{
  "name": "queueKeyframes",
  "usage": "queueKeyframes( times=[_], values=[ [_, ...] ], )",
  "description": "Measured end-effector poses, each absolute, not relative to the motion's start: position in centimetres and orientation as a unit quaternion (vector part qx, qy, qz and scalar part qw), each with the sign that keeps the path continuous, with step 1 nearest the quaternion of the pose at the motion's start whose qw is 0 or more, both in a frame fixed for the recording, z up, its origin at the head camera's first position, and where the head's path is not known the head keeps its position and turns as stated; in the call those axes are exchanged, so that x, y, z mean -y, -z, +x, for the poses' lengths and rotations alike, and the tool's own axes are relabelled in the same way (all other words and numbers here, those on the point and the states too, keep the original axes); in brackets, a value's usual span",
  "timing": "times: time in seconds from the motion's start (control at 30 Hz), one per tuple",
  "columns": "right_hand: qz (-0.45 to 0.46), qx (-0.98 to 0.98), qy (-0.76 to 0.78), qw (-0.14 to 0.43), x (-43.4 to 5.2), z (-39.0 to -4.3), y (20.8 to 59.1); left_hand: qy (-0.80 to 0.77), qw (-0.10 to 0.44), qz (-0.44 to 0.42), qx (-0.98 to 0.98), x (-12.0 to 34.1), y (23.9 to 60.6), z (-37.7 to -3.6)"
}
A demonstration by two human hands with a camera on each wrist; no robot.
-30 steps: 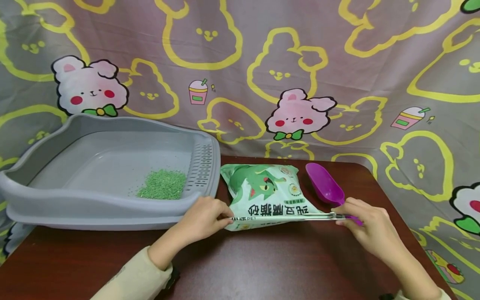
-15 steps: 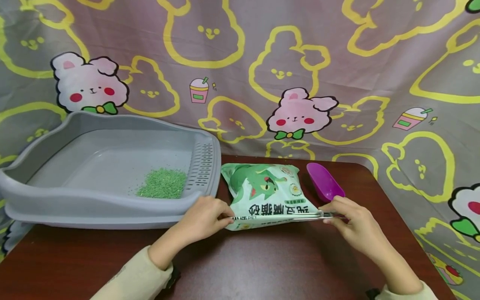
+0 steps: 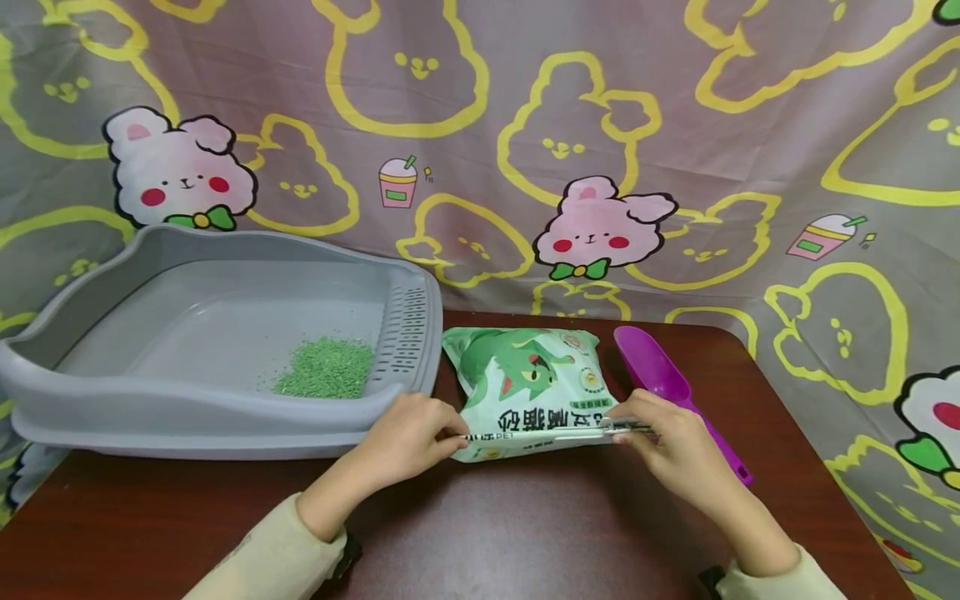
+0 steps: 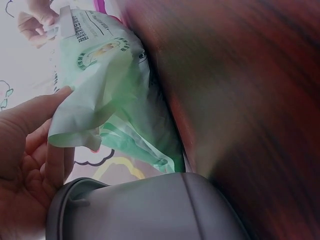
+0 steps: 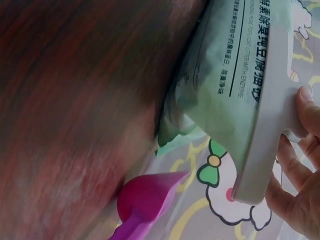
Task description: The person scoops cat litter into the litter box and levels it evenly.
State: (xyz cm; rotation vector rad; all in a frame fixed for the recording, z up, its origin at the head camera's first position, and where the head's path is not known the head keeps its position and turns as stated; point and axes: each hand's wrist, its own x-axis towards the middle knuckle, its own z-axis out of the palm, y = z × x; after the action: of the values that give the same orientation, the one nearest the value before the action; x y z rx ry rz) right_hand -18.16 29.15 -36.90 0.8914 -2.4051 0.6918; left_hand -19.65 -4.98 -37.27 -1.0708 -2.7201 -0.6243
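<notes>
We see the green bag of cat litter (image 3: pixel 536 392) lying flat on the dark red worktop (image 3: pixel 525 533), its printed face up and its near edge turned towards the person, between the grey litter tray (image 3: pixel 217 417) and the purple scoop (image 3: pixel 663 383). Our left hand (image 3: pixel 408 437) pinches the left corner of that near edge, fingers curled on the film; the left wrist view shows the crumpled corner caught between thumb and fingers (image 4: pixel 55 145), with the tray's grey rim just below. Our right hand (image 3: pixel 663 442) grips the pale strip that runs along the same edge at its right end, and the right wrist view shows the fingers (image 5: pixel 300 165) wrapped round the end of that stiff strip. We judge that the two hands hold opposite ends so the edge is kept taut and level, and that the bag lies flat so its contents stay put. The tray sits just beside the bag on the left, touching or nearly touching it, with a small heap of green granules (image 3: pixel 326 368) near its perforated side. The scoop lies just right of the bag, bowl away from us, handle running past the right hand.
</notes>
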Motion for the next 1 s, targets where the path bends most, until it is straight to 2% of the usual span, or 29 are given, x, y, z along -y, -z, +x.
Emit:
queueKeyframes(
  times=[0.77,1.0],
  values=[
    [0.355,0.859,-0.321,0.181,-25.0,-18.7,38.0,0.206,0.074,-0.354,0.909,5.0,37.4,-19.6],
    [0.364,0.858,-0.313,0.182,-24.4,-18.8,38.0,0.203,0.080,-0.358,0.908,5.0,37.3,-19.6]
  ],
)
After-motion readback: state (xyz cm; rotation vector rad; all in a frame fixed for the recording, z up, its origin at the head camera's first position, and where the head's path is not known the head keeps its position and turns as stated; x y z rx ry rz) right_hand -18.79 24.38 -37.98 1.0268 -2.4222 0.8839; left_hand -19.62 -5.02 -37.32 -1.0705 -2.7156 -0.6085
